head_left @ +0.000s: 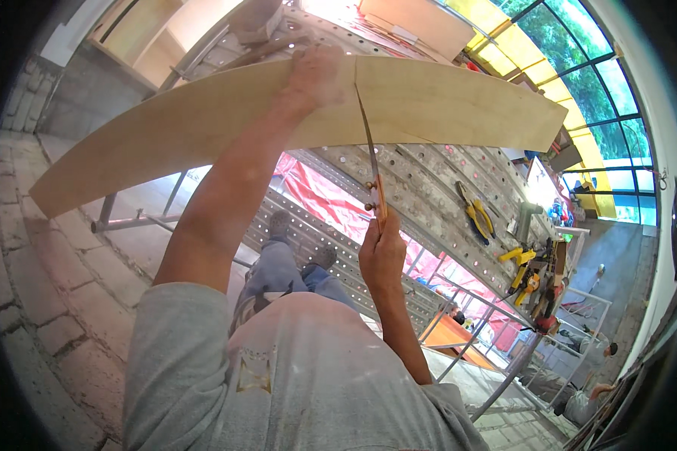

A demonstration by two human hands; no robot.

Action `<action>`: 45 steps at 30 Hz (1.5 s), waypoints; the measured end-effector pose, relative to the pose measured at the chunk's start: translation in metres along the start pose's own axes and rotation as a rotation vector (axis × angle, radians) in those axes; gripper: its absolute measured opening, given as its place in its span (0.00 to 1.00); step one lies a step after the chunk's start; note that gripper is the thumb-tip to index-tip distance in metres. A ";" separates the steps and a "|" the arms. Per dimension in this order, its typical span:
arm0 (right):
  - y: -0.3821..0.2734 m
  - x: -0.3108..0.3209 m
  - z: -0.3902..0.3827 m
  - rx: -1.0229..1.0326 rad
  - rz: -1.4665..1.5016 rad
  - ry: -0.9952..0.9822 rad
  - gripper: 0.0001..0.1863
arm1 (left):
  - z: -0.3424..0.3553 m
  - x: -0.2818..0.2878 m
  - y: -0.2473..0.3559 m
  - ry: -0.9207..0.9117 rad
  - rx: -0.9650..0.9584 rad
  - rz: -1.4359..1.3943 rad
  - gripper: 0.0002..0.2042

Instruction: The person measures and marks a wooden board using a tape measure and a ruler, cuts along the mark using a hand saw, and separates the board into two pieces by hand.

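One long pale board (459, 105) lies across the metal platform (429, 174), its left end jutting out past it. The left hand (317, 77) rests on top near the board's far edge; blur hides whether its fingers grasp that edge. On the board's near side, the right hand (382, 252) is clenched around the handle of a saw (372, 154), whose blade reaches over the board. Yellow-and-black pliers (475, 212) lie nearer than the board's right half.
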State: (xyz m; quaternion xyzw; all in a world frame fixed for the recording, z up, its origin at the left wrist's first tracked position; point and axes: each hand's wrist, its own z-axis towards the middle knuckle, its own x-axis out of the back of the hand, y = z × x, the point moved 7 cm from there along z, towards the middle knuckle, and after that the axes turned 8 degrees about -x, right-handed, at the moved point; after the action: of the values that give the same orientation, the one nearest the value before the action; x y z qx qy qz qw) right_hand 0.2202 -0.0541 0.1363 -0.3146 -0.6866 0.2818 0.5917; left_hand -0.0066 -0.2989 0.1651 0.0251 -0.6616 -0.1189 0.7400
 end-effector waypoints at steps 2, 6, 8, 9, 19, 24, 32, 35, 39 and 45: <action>-0.017 -0.004 0.009 0.063 -0.006 -0.013 0.13 | -0.003 0.003 -0.002 0.014 0.016 0.022 0.43; -0.036 -0.019 0.064 0.073 -0.082 0.056 0.10 | -0.001 -0.002 0.013 0.064 -0.006 0.044 0.42; -0.028 -0.024 0.065 0.165 -0.009 0.139 0.08 | -0.008 -0.002 0.013 0.101 -0.044 0.038 0.42; -0.025 -0.021 0.062 0.158 -0.011 0.136 0.08 | -0.011 0.001 0.013 0.148 -0.078 0.037 0.42; -0.033 -0.005 0.067 0.078 -0.093 0.010 0.11 | -0.009 -0.004 0.010 0.166 -0.105 0.025 0.41; -0.047 -0.011 0.076 0.129 -0.056 0.054 0.11 | -0.015 0.000 0.017 0.190 -0.129 0.010 0.40; -0.037 -0.011 0.089 0.063 -0.074 0.051 0.12 | -0.018 0.010 0.033 0.163 -0.100 0.013 0.41; -0.049 -0.018 0.094 0.090 -0.093 0.042 0.13 | -0.019 0.013 0.027 0.209 -0.098 0.022 0.36; -0.044 0.001 0.035 0.099 -0.125 -0.039 0.12 | -0.022 0.015 0.010 0.168 -0.008 0.023 0.37; -0.020 -0.022 0.064 0.112 -0.062 0.038 0.14 | -0.021 0.014 0.027 0.141 -0.030 0.019 0.38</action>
State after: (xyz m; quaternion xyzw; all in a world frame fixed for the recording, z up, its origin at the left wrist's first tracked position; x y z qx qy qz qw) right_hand 0.1571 -0.0850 0.1283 -0.2650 -0.6677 0.2955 0.6298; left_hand 0.0197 -0.2779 0.1813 0.0158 -0.6060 -0.1198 0.7863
